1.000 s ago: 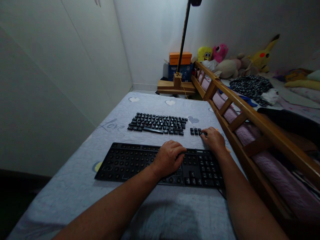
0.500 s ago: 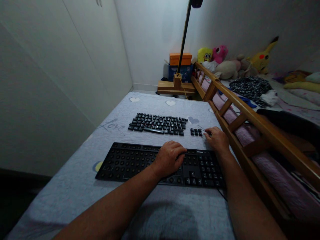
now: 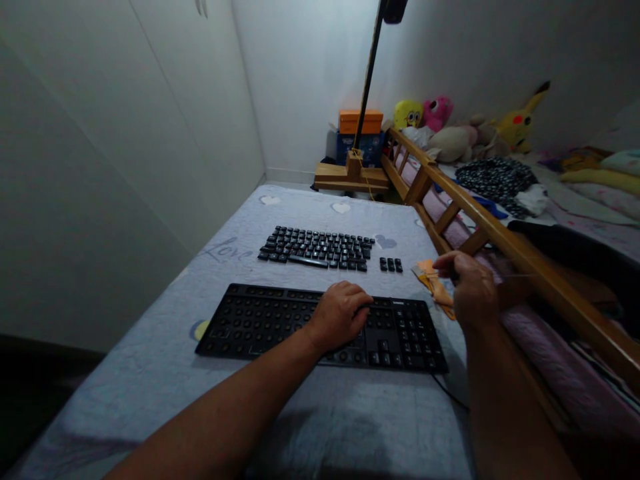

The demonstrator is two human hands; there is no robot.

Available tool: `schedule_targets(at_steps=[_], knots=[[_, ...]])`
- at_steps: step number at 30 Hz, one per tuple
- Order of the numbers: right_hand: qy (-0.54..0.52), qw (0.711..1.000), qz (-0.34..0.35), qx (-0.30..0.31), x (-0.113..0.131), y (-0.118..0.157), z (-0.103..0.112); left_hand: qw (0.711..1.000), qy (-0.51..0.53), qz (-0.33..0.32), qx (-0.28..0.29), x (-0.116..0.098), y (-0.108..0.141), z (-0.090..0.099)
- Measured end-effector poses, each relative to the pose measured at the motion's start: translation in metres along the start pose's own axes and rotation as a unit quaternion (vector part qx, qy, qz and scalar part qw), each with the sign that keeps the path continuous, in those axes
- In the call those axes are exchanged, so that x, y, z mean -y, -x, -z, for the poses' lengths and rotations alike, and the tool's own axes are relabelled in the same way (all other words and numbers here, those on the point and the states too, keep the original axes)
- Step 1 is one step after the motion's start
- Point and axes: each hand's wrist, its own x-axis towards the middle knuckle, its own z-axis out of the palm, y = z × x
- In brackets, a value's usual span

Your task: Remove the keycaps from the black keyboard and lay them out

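A black keyboard (image 3: 280,320) lies on the cloth-covered surface. Most keycaps are off its left and middle parts, while the number pad at right still has its keys. My left hand (image 3: 340,317) rests across the keyboard's middle, fingers curled over its far edge, holding it. Beyond the keyboard's right end, my right hand (image 3: 470,283) is raised with closed fingers around a thin wire keycap puller (image 3: 431,273), whose handle is mostly hidden. Below that hand lie an orange cloth (image 3: 440,293) and what looks like a small brush (image 3: 417,271).
Loose black keycaps (image 3: 320,248) sit in rows behind the keyboard, with a small group of keycaps (image 3: 391,265) to their right. A wooden bed rail (image 3: 465,200) runs along the right side. A cable (image 3: 450,393) leaves the keyboard. A wooden stand (image 3: 350,175) is at the back.
My right hand has moved right and up, away from the small keycap group, uncovering the orange cloth. My left hand stays on the keyboard.
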Motion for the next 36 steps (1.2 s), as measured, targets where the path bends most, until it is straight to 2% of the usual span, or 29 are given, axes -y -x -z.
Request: schedule_targets(at_steps=[4, 10, 16, 26, 29, 36], knots=[[-0.083, 0.992, -0.068, 0.068, 0.01, 0.024, 0.0, 1.0, -0.007, 0.003, 0.009, 0.001, 0.001, -0.001], [-0.029, 0.981, -0.101, 0.16, 0.011, 0.052, -0.004, 1.0, -0.016, 0.002, 0.025, 0.001, 0.001, -0.001], [-0.046, 0.977, -0.113, 0.175, 0.003, 0.063, -0.011, 0.999, -0.02, 0.012, 0.03, 0.0, 0.0, 0.0], [-0.087, 0.955, -0.119, 0.256, 0.0, 0.074, -0.019, 0.998, -0.032, 0.009, 0.051, -0.001, 0.001, -0.001], [-0.091, 0.952, -0.131, 0.261, 0.001, 0.076, -0.018, 0.998, -0.038, 0.009, 0.054, -0.001, 0.0, -0.001], [-0.072, 0.962, -0.111, 0.24, 0.003, 0.077, -0.021, 0.995, -0.055, 0.008, 0.079, -0.002, -0.001, 0.002]])
